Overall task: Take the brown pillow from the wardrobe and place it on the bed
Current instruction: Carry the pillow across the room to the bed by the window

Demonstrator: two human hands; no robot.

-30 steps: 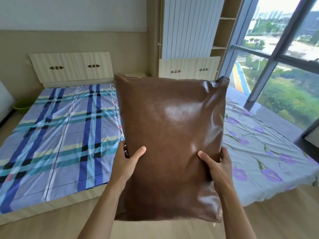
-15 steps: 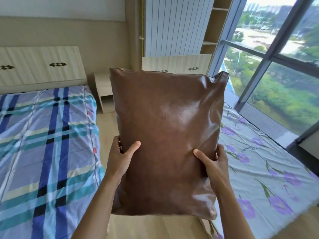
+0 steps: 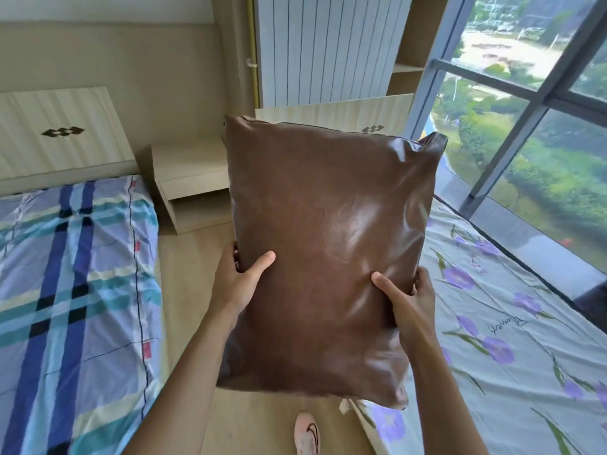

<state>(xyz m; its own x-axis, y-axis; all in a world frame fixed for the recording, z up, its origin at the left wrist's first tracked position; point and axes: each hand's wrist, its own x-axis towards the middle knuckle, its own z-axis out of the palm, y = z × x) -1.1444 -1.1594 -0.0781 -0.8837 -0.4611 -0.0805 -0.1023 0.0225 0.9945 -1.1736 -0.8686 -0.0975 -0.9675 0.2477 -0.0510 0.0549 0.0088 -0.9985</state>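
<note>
Left hand (image 3: 237, 284) and right hand (image 3: 407, 300) are each clamping a side edge of the brown pillow (image 3: 323, 254), thumbs pressing on the near face, fingers wrapping behind; both grips are pinching the pillow, neither spread. Pillow is hanging upright in the air over the floor aisle (image 3: 197, 277), between the plaid bed (image 3: 75, 284) at left and the floral bed (image 3: 512, 323) at right, touching neither. Judgement: carrying step, placing not yet done. Glossy cover is likely slippery; keeping both edges pinched, then lowering flat onto the mattress before letting go.
</note>
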